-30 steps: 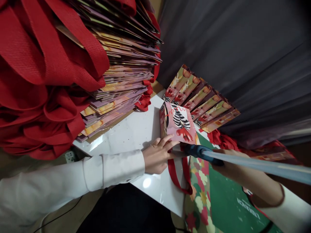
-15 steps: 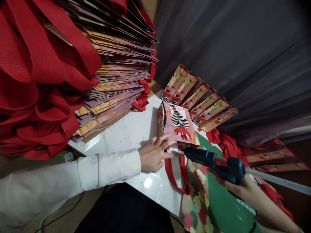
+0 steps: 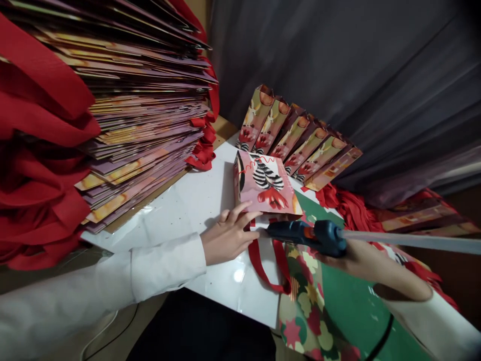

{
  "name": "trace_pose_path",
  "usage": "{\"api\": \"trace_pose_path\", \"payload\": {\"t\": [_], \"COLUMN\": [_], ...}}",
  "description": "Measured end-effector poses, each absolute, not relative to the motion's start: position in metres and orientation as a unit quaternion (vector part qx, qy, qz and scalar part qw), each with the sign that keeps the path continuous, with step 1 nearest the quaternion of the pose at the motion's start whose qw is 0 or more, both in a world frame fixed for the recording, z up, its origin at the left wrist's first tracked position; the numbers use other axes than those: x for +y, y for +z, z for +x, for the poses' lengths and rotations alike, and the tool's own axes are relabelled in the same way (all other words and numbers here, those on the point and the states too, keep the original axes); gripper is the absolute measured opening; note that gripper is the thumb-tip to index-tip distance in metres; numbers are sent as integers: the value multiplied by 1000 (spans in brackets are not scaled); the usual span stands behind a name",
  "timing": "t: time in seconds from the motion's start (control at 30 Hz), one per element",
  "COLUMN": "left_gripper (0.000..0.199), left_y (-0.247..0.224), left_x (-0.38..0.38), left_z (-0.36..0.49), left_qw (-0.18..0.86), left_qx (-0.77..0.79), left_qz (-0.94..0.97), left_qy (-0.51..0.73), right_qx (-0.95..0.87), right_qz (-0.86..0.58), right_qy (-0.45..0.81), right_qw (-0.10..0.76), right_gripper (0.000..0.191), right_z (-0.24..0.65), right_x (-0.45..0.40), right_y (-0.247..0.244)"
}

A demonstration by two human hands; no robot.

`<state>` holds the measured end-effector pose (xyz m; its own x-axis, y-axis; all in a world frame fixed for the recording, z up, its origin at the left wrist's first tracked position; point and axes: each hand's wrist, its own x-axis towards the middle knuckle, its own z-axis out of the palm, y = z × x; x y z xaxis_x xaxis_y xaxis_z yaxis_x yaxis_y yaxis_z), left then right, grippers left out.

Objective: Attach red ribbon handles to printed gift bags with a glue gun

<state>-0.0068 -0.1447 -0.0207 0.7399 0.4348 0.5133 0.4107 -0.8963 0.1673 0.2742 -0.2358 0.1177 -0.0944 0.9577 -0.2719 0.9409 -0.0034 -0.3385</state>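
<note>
A paper gift bag [image 3: 267, 186] with zebra stripes and a red flower lies on the white tabletop. My left hand [image 3: 230, 234] rests at its near edge with fingers stretched out, some touching the bag. In my right hand [image 3: 347, 258] is a dark blue hot glue gun [image 3: 296, 235], a long clear glue stick trailing from its back. The nozzle points left, close to my left fingertips, over the white strip at the bag's edge. From that edge a red ribbon handle [image 3: 263, 273] loops toward me, its ends partly hidden by the gun and fingers.
A tall stack of flat bags [image 3: 139, 115] with red ribbon handles [image 3: 41, 145] rises on the left. Several bags [image 3: 296, 138] stand in a row behind, before a grey curtain [image 3: 338, 65]. Red ribbons [image 3: 351, 208], a green sheet [image 3: 345, 306] and leaf-patterned paper [image 3: 306, 301] lie right.
The glue gun has moved left along the bag's edge, from the right ribbon end toward the left one. My left hand stays at the bag. The whole view has shifted a little.
</note>
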Motion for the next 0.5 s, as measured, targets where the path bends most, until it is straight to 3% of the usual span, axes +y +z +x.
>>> {"api": "trace_pose_path", "payload": {"t": [0.17, 0.3, 0.5], "left_gripper": [31, 34, 34], "left_y": [-19, -18, -21], "left_x": [-144, -144, -142], "left_z": [-9, -9, -8], "left_qw": [20, 18, 12], "left_qx": [232, 231, 225], "left_qz": [937, 939, 937], "left_qy": [261, 254, 268], "right_qx": [-614, -342, -142], "right_qz": [-717, -844, -793], "right_qy": [313, 384, 481], "right_qw": [105, 156, 346], "right_gripper": [46, 41, 49], "right_z": [277, 284, 284], "right_x": [-243, -276, -309], "right_y": [117, 101, 80]}}
